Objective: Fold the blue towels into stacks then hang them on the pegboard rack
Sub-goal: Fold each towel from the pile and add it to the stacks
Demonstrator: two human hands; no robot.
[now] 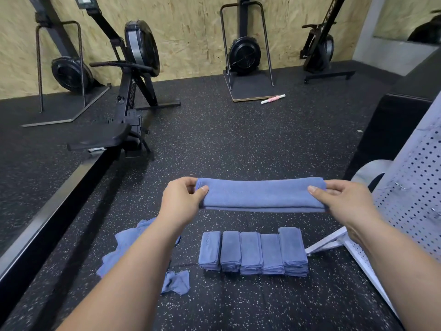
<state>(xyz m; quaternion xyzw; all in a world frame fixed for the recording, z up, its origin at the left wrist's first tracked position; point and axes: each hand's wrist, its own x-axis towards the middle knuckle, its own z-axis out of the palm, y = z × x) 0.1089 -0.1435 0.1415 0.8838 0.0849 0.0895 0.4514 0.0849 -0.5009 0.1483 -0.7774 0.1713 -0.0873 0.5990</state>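
Observation:
A blue towel (261, 194), folded into a long flat strip, is stretched level in the air between my hands. My left hand (182, 199) pinches its left end and my right hand (343, 200) pinches its right end. Below it on the floor stands a row of several folded blue towel stacks (254, 253), side by side. A heap of unfolded blue towels (126, 244) lies on the floor to the left, partly hidden by my left forearm. The white pegboard rack (410, 187) leans at the right edge.
Black speckled rubber floor (214, 144) all around. A rowing machine (128, 115) with its long rail runs along the left. More upright rowers stand against the wooden back wall. A white and pink roller stick (273, 99) lies far ahead. A black box (391, 130) stands behind the rack.

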